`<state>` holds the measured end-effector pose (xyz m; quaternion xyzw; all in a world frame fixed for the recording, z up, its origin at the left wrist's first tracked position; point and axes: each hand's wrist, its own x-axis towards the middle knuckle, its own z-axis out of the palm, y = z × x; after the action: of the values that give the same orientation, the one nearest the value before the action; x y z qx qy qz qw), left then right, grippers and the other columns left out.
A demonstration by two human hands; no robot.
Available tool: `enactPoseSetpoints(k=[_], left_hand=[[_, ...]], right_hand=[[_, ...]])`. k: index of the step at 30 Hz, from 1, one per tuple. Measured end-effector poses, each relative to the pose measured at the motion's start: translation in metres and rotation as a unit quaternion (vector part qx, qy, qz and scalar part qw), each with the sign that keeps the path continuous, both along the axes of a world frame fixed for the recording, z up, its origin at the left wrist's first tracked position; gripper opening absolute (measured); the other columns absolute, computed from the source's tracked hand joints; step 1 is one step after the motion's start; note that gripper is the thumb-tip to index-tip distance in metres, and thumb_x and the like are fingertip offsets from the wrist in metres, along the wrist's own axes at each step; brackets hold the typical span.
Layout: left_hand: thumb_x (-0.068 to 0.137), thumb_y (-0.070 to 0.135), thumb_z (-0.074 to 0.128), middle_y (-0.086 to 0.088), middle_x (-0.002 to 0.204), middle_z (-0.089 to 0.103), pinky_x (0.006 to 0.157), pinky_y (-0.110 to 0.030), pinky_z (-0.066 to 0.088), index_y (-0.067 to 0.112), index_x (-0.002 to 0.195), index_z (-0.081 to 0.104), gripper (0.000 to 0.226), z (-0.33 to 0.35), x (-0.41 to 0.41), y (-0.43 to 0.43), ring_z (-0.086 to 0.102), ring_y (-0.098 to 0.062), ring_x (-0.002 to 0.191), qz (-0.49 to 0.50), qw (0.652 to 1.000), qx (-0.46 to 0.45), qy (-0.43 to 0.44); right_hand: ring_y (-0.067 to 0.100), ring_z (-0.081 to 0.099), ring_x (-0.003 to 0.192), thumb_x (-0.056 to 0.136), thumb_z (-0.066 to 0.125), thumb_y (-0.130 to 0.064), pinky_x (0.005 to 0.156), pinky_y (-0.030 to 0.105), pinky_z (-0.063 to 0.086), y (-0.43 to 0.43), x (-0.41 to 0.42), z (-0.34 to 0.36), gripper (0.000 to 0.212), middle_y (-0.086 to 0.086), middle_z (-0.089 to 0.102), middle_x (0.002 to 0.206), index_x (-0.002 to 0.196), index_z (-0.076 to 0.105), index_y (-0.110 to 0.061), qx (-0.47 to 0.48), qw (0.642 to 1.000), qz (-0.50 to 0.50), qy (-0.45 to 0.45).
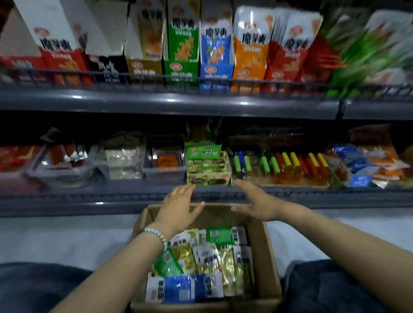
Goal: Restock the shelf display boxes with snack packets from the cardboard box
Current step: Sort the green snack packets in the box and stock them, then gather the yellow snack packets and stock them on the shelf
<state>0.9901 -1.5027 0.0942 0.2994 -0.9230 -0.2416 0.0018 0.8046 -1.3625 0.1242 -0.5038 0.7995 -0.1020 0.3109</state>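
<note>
An open cardboard box (pixel 267 254) sits on the floor between my knees, holding several snack packets (pixel 202 265) in green, gold, blue and white. My left hand (pixel 179 210), with a bead bracelet at the wrist, and my right hand (pixel 256 204) reach forward over the box's far end with fingers straight, holding nothing. Their fingertips lie at the lower shelf's front edge, on either side of a green display box (pixel 207 166). On the upper shelf stand tall display boxes (pixel 184 48) in red, black, gold, green, blue and orange.
The lower shelf (pixel 106 198) carries clear tubs (pixel 165 163) of snacks on the left and colourful sticks (pixel 290 163) and loose packets on the right. A grey rail (pixel 148 97) fronts the upper shelf. Pale floor (pixel 60 238) lies beside the box.
</note>
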Motion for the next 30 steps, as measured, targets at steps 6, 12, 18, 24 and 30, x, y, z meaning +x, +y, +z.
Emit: enactPoseSetpoints(k=[6,12,18,24,30], left_hand=[[0.097,0.051,0.038,-0.004,0.157,0.025,0.118,-0.036,0.021,0.015,0.151,0.023,0.066,-0.073,0.017,0.006,0.023,-0.023,0.143,0.0,0.991,0.053,-0.122],[0.097,0.052,0.038,-0.007,0.155,0.027,0.114,-0.036,0.029,0.013,0.15,0.024,0.067,-0.126,0.041,0.002,0.027,-0.024,0.141,0.004,0.977,0.065,-0.205],[0.098,0.049,0.036,-0.004,0.16,0.013,0.118,-0.037,0.022,0.017,0.153,0.011,0.069,-0.17,0.048,0.002,0.017,-0.023,0.146,0.011,0.958,0.125,-0.258],[0.1,0.047,0.033,-0.001,0.161,0.004,0.119,-0.039,0.011,0.021,0.154,0.009,0.064,-0.207,0.041,0.014,0.006,-0.023,0.148,-0.003,0.945,0.207,-0.251],[0.1,0.052,0.019,0.002,0.16,-0.006,0.118,-0.046,0.002,0.022,0.154,0.0,0.064,-0.23,0.03,0.031,-0.009,-0.021,0.147,-0.039,0.931,0.222,-0.287]], right_hand=[[0.024,0.019,0.144,0.092,0.057,-0.039,0.113,0.028,0.021,0.012,0.015,-0.083,0.079,0.006,0.01,0.159,0.152,0.012,-0.014,0.087,0.99,-0.073,-0.084],[0.028,0.033,0.138,0.088,0.064,-0.036,0.104,0.029,0.038,0.02,0.024,-0.156,0.08,0.01,0.017,0.157,0.15,0.02,-0.012,0.143,0.964,-0.151,-0.164],[0.032,0.029,0.14,0.083,0.067,-0.048,0.113,0.041,0.03,0.025,0.031,-0.204,0.088,0.009,0.022,0.156,0.151,0.019,-0.018,0.176,0.924,-0.255,-0.223],[0.032,0.016,0.143,0.086,0.055,-0.058,0.116,0.043,0.022,0.042,0.04,-0.241,0.088,0.011,0.006,0.158,0.15,0.012,-0.015,0.194,0.894,-0.324,-0.241],[0.027,-0.011,0.146,0.094,0.045,-0.052,0.118,0.048,0.008,0.039,0.052,-0.261,0.082,0.0,-0.02,0.158,0.152,-0.007,-0.03,0.188,0.894,-0.322,-0.25]])
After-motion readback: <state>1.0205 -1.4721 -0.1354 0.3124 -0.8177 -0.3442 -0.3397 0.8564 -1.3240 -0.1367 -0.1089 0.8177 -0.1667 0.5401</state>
